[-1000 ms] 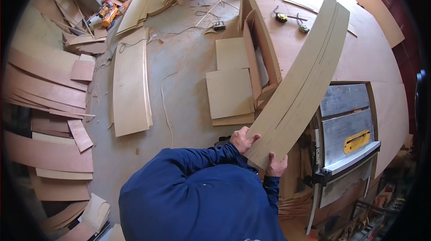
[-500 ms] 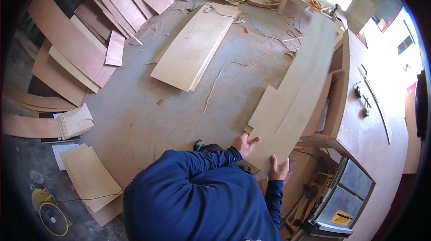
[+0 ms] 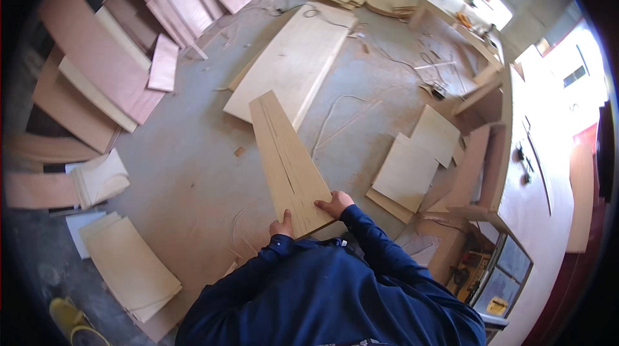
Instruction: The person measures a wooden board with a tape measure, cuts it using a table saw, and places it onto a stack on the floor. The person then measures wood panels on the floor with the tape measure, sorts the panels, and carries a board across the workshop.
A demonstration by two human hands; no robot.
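Both my hands grip the near end of a long plywood board (image 3: 287, 159) with dark lengthwise streaks. My left hand (image 3: 282, 226) holds its left edge, thumb on top. At the right edge is my right hand (image 3: 335, 205), its thumb also lying on the upper face; the fingers beneath are hidden. The board slants away from me, and its far end overlaps the near edge of a stack of wide plywood panels (image 3: 293, 56) in the view. Whether it touches that stack I cannot tell.
Several plywood offcuts (image 3: 406, 172) lie on the floor to the right, beside a wooden cabinet (image 3: 548, 172) and a table saw (image 3: 506, 275). Sheets (image 3: 103, 62) lean at the left, above a smaller stack (image 3: 132, 265). Cords (image 3: 332, 114) trail over the dusty floor.
The board has swung from the right side to the middle in front of me, both hands moving left with it. The offcuts it covered on the right now show.
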